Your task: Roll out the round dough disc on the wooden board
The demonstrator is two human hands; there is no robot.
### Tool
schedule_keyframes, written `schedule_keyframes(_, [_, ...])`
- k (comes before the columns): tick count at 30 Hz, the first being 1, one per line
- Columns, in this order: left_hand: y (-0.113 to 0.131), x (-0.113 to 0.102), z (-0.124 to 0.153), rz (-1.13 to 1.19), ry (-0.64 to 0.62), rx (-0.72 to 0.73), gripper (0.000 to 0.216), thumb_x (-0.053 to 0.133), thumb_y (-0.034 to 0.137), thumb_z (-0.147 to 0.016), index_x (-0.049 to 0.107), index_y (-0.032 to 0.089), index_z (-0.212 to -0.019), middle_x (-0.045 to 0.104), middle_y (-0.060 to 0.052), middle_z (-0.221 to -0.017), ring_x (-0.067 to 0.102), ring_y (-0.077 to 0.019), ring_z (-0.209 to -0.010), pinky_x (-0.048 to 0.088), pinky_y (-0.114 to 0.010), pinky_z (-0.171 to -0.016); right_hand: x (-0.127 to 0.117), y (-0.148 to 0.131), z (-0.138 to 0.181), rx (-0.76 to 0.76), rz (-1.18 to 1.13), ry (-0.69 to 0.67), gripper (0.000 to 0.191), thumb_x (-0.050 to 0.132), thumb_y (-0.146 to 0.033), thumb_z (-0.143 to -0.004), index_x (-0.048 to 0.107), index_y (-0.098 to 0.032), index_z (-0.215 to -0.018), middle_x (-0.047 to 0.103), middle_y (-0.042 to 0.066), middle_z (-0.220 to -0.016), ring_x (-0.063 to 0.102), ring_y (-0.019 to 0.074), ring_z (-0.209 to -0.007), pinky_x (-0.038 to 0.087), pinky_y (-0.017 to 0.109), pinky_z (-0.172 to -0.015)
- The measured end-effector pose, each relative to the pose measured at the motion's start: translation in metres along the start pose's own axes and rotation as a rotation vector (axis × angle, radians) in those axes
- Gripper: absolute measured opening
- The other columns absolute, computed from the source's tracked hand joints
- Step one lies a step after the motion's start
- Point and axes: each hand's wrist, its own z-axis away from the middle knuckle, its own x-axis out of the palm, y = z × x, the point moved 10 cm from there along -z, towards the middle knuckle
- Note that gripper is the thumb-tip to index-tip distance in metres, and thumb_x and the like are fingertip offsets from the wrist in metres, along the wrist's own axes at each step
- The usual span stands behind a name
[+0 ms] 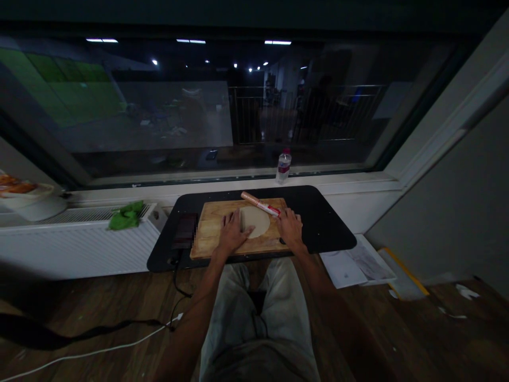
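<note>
Head view: the left hand's (231,233) fingers are loosely spread, grasping nothing, thumb over the left side of a flat dough round (258,220) on a wooden board (207,236); the right hand's (291,227) bend at the near end of a rolling pin (260,205), whether gripping I cannot tell. Left of the board, a dark object (185,228) sits on the black worktop (328,228). Beyond stands a capped bottle (283,168), while a white tub (37,208) at far left holds something orange.
</note>
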Motion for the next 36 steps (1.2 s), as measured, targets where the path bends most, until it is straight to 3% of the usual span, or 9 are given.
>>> schedule_keyframes(4, [-0.008,0.007,-0.012,0.033,-0.138,0.041,0.091,0.067,0.067,-0.1,0.041,0.014,-0.169,0.055,-0.025,-0.171,0.043,-0.0415,-0.165,0.028,-0.061,-0.136,-0.001,-0.003,0.001,-0.011,0.006,-0.007,0.041,0.05,-0.037,-0.118,0.066,-0.017,-0.149,0.071,0.018,-0.138,0.062,0.0313,-0.126,0.044,0.043,-0.105])
schedule_keyframes(7, [-0.009,0.003,-0.02,0.105,-0.173,0.073,0.086,0.076,0.061,-0.095,0.049,0.018,-0.164,0.06,-0.021,-0.166,0.049,-0.0402,-0.16,0.038,-0.058,-0.133,-0.004,-0.005,0.002,-0.033,-0.001,-0.015,0.04,0.053,-0.036,-0.117,0.067,-0.018,-0.149,0.071,0.018,-0.138,0.063,0.0311,-0.126,0.045,0.043,-0.108])
schedule_keyframes(10, [-0.017,-0.023,-0.022,0.215,0.03,-0.002,0.057,0.07,0.046,-0.101,0.06,0.02,-0.15,0.072,-0.017,-0.145,0.067,-0.0337,-0.137,0.053,-0.052,-0.12,-0.002,-0.005,0.002,-0.069,-0.053,-0.05,0.038,0.054,-0.036,-0.116,0.07,-0.022,-0.148,0.072,0.015,-0.141,0.065,0.0295,-0.126,0.047,0.042,-0.109])
schedule_keyframes(12, [-0.027,-0.05,-0.018,0.21,0.251,-0.114,0.039,0.059,0.039,-0.107,0.063,0.019,-0.141,0.073,-0.016,-0.132,0.07,-0.0321,-0.126,0.056,-0.052,-0.113,0.001,-0.009,0.002,-0.129,-0.102,-0.079,0.037,0.057,-0.035,-0.116,0.071,-0.025,-0.149,0.072,0.014,-0.143,0.066,0.0287,-0.128,0.048,0.041,-0.11])
schedule_keyframes(14, [-0.028,-0.067,-0.016,0.132,0.359,-0.152,0.032,0.054,0.037,-0.11,0.065,0.019,-0.134,0.072,-0.016,-0.13,0.067,-0.0339,-0.126,0.055,-0.054,-0.114,0.003,-0.018,0.001,-0.214,-0.139,-0.101,0.038,0.059,-0.034,-0.115,0.071,-0.024,-0.15,0.072,0.013,-0.144,0.065,0.0287,-0.132,0.048,0.041,-0.113])
schedule_keyframes(18, [-0.014,-0.06,-0.036,-0.055,0.158,-0.048,0.032,0.05,0.028,-0.108,0.067,0.019,-0.134,0.07,-0.017,-0.137,0.062,-0.036,-0.134,0.05,-0.055,-0.12,0.006,-0.041,0.0,-0.387,-0.171,-0.16,0.038,0.062,-0.037,-0.115,0.073,-0.024,-0.149,0.074,0.012,-0.142,0.066,0.0291,-0.134,0.049,0.042,-0.117])
schedule_keyframes(24, [-0.009,-0.034,-0.055,-0.227,-0.105,0.029,0.064,0.058,0.01,-0.088,0.06,0.015,-0.151,0.069,-0.018,-0.145,0.06,-0.0352,-0.139,0.047,-0.05,-0.122,0.0,-0.051,-0.01,-0.505,-0.202,-0.193,0.036,0.053,-0.036,-0.118,0.078,-0.024,-0.142,0.076,0.012,-0.138,0.069,0.0265,-0.13,0.051,0.041,-0.117])
schedule_keyframes(30, [-0.009,-0.029,-0.063,-0.307,-0.138,0.065,0.065,0.053,0.017,-0.097,0.055,0.018,-0.162,0.069,-0.018,-0.147,0.058,-0.0386,-0.139,0.049,-0.055,-0.117,0.005,-0.037,-0.039,-0.308,-0.065,-0.181,0.052,0.046,-0.022,-0.114,0.059,-0.016,-0.164,0.069,0.018,-0.147,0.065,0.0297,-0.135,0.046,0.044,-0.121])
schedule_keyframes(36, [-0.024,-0.023,-0.076,-0.307,-0.155,0.002,0.051,0.052,0.024,-0.104,0.064,0.017,-0.153,0.069,-0.018,-0.145,0.058,-0.0382,-0.138,0.05,-0.054,-0.117,0.003,-0.035,-0.051,-0.185,-0.025,-0.171,0.054,0.049,-0.027,-0.111,0.059,-0.018,-0.164,0.067,0.018,-0.153,0.058,0.0331,-0.142,0.044,0.046,-0.12])
